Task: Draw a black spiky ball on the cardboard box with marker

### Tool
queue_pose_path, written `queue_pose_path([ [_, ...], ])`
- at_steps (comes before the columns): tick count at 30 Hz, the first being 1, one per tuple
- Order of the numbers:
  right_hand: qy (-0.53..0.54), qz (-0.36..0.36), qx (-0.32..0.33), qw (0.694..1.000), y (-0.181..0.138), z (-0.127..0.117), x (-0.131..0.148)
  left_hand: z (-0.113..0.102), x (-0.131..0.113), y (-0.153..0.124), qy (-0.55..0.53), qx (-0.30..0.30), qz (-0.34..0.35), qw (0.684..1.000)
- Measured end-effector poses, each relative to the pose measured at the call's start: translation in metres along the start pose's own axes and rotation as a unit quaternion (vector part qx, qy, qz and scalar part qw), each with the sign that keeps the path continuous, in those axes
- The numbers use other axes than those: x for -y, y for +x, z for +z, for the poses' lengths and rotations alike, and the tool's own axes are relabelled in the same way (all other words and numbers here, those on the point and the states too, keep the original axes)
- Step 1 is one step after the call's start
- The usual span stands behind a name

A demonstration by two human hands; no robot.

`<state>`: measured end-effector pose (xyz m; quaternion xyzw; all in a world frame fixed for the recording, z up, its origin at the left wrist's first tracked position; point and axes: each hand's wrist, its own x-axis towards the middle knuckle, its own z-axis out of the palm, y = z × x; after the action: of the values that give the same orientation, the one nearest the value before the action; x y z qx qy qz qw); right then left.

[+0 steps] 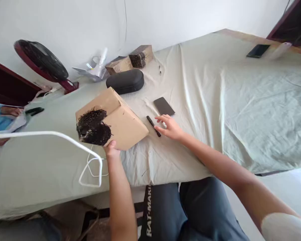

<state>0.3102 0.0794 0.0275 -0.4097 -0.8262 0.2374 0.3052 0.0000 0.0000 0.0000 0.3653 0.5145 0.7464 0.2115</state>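
Observation:
My left hand (112,149) grips a tan cardboard box (130,129) by its lower edge, thumb on the near face. The box is tilted, and a black scribbled heart-like shape (94,127) covers part of its left side. My right hand (169,128) is over the cloth with its fingers apart. A black pen (153,126) lies just left of it, close to the thumb tip; I cannot tell whether they touch. Beyond that hand lies a flat dark rectangular object (164,106), like a phone or a small notebook.
A black oval case (125,81) and smaller cardboard boxes (146,53) stand near the wall. A red-and-black fan (42,62) is at left. A white cable (62,134) crosses the left foreground. A dark phone (258,51) lies far right. Another person's hand (12,110) shows at left.

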Motion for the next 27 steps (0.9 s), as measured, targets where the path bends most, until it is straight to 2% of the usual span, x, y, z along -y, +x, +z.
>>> queue_pose_path([
  [5,-0.12,0.044,0.074,0.989,-0.002,0.015,0.006,0.001,0.013,-0.006,0.012,0.016,-0.01,1.0],
  [9,-0.126,0.048,0.075,0.988,-0.004,0.018,0.009,0.006,0.019,-0.006,0.006,0.027,0.009,1.0],
  [12,-0.09,0.022,0.042,0.995,-0.004,0.014,0.007,0.009,0.02,-0.005,0.009,0.022,0.031,0.999],
  [18,0.079,-0.021,0.003,0.997,-0.003,0.009,0.001,0.007,0.026,-0.003,0.022,0.011,0.054,0.998],
  [21,0.097,-0.028,-0.012,0.995,-0.004,0.01,0.0,0.004,0.033,-0.004,0.036,0.004,0.055,0.998],
  [24,0.045,-0.001,0.006,0.999,-0.002,0.013,0.001,0.002,0.037,-0.005,0.049,0.009,0.05,0.998],
  [27,-0.034,0.036,0.055,0.997,-0.001,0.015,0.004,0.001,0.038,-0.006,0.049,0.014,0.051,0.997],
])
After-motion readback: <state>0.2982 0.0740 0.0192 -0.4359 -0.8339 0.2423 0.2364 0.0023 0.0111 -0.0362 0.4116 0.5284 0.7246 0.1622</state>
